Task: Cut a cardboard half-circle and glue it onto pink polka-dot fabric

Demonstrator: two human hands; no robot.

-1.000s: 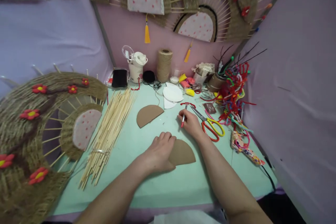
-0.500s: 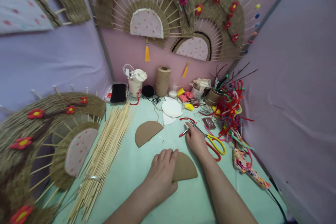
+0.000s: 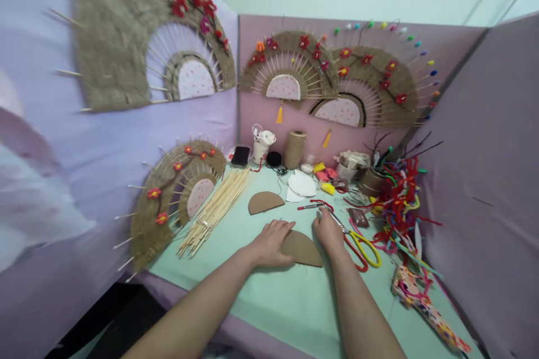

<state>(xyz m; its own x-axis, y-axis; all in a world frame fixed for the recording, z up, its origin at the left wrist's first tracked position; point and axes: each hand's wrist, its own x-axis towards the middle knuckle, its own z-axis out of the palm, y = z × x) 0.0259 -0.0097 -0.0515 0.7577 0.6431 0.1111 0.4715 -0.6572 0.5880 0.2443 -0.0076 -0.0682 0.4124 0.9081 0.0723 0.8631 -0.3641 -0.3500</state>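
Observation:
My left hand (image 3: pixel 273 244) lies over the left part of a brown cardboard half-circle (image 3: pixel 302 248), its fingers on top and the thumb at the straight lower edge, holding it to the table. My right hand (image 3: pixel 329 231) is closed, with its fingertips at the right end of a slim pen (image 3: pixel 309 207) that has a red tip pointing left. Part of the grip is hidden behind the hand. Just right of this hand lie scissors (image 3: pixel 357 241) with one yellow and one red handle. A second cardboard half-circle (image 3: pixel 266 202) rests further back on the left.
A bundle of thin wooden sticks (image 3: pixel 217 210) lies left. White paper pieces (image 3: pixel 301 184), a twine spool (image 3: pixel 295 149) and a white cup (image 3: pixel 261 148) stand behind. Tangled coloured pipe cleaners (image 3: pixel 402 202) and a patterned glue gun (image 3: pixel 427 305) are at right. Decorated woven fans (image 3: pixel 177 202) line the walls.
The head view has tilted up and back, showing more wall. The pen has turned from slanting to nearly level and moved away from me. My left hand stays on the cardboard.

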